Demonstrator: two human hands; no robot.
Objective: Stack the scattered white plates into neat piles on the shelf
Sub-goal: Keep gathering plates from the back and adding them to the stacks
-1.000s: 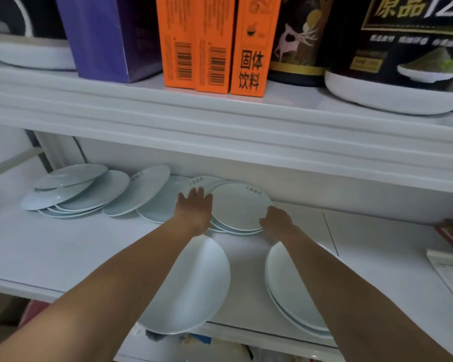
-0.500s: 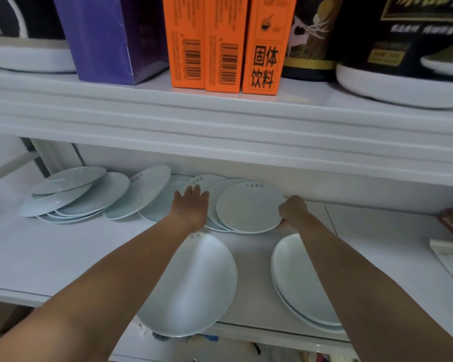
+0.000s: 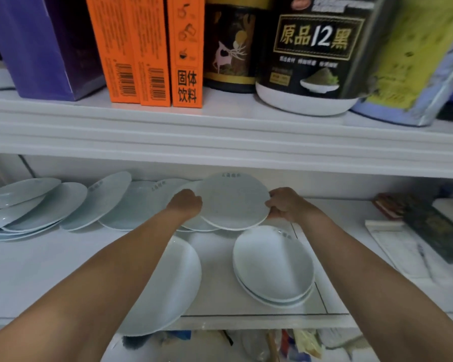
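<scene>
A white plate point(image 3: 233, 201) is tilted up off the back of the shelf point(image 3: 37, 270), held at both sides. My left hand point(image 3: 185, 203) grips its left rim and my right hand point(image 3: 285, 205) grips its right rim. More plates point(image 3: 194, 226) lie under it. A row of overlapping white plates point(image 3: 71, 202) runs left along the back. At the front a single plate point(image 3: 168, 286) overhangs the shelf edge beneath my left forearm, and a small pile of plates point(image 3: 272, 265) sits to its right.
The upper shelf board point(image 3: 220, 137) hangs low over the plates, carrying a purple box point(image 3: 45, 48), orange boxes point(image 3: 147, 48) and dark tins point(image 3: 311, 56). Papers point(image 3: 403, 249) and a dark book point(image 3: 434, 226) lie at the right of the plate shelf. Clutter shows below the shelf front.
Both hands have closed on the top back plate and raised and tilted it. My right hand shifted rightwards to the plate's right rim, and the view moved in closer.
</scene>
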